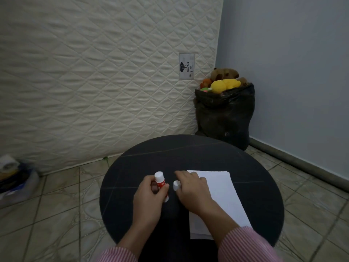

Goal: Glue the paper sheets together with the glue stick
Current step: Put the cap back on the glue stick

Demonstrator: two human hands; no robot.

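Note:
A glue stick [160, 179] with a white top and a red label stands tilted in my left hand [151, 197], whose fingers curl round its body. Just to its right, a small white cap [176, 185] sits at the thumb side of my right hand [190, 190], which seems to pinch it low over the table. The other fingers of that hand reach forward and lie over the left edge of the white paper sheets [221, 195]. The sheets lie stacked on the right half of the round black table [170, 154].
A quilted mattress [94, 72] leans against the wall behind the table. A black bag of plush toys [224, 114] stands in the corner at the back right. Clutter [13, 176] lies on the tiled floor at the left.

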